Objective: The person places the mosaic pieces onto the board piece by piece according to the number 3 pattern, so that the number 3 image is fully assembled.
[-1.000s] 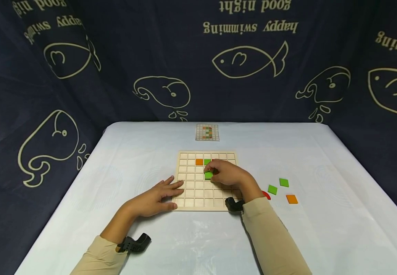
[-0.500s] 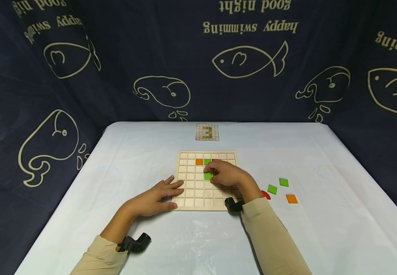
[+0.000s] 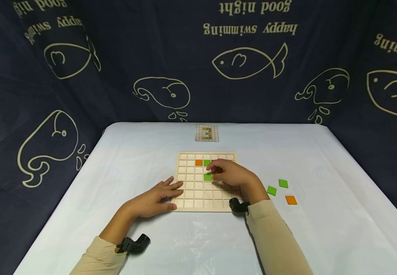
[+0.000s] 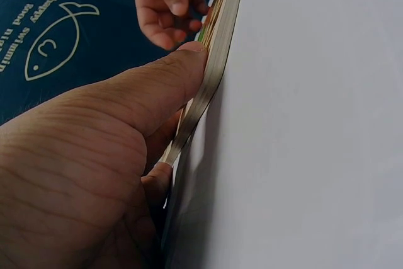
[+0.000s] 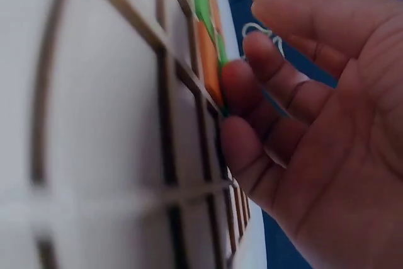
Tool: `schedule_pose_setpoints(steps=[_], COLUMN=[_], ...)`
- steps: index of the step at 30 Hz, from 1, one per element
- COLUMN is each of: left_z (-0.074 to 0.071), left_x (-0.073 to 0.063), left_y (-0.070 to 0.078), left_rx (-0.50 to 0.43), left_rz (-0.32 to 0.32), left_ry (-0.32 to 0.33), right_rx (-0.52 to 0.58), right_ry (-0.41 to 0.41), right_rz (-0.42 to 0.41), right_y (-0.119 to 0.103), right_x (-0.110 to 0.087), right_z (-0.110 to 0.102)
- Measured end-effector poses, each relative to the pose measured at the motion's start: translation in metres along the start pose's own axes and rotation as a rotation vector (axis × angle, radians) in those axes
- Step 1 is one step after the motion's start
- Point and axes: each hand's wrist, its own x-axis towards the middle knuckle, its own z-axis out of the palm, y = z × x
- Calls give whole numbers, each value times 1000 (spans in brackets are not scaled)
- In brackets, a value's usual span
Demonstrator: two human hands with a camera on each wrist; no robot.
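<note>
Wooden grid board [image 3: 199, 186] beneath two hands

Pale and ruled into square cells, the board lies flat on the white surface [image 3: 184, 244]. The left hand [image 3: 155, 199] is spread wide at its left side, straight fingers resting over the edge and the thumb by the near corner. The right hand [image 3: 232, 173] is over the right half, fingers loosely bent and slightly parted. In the right wrist view, its fingertips are just beside an orange tile [image 5: 209, 61] set in the grid; whether they touch it, I cannot tell.

In the second row from the far edge, an orange square [image 3: 199, 162] adjoins a green square [image 3: 207, 162]. Two rows nearer, in the same column, lies another green piece [image 3: 207, 177], close to the right fingertips.

Right of the board are two loose green tiles [image 3: 283, 183] [image 3: 271, 191] and a loose orange tile [image 3: 291, 200]. Beyond it lies a patterned card [image 3: 207, 133].
</note>
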Motion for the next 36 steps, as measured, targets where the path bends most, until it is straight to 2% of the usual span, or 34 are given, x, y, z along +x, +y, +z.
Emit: schedule_pose_setpoints(steps=[4,7,16,22,27,36], left_z=[0,0,1,0,-1,-1], left_x=[0,1,1,-1,0,0], left_y=[1,1,-1,-1,0,2], left_rx=[-1,-7,-5,1,-2,-13], left_rz=[5,3,-1,-6,-9,-7], left_ry=[-2,-3,-1,3,1,-5], right_rx=[85,102,65,24,12,-10], right_ry=[20,57,176,227,249,234], right_rz=[6,26,103,163,222,268], right_y=[2,6,31,53,66,92], right_x=[-11,-22,-51,-77,-103,-139], right_z=[-10,-20,-52,-68,-82,-98])
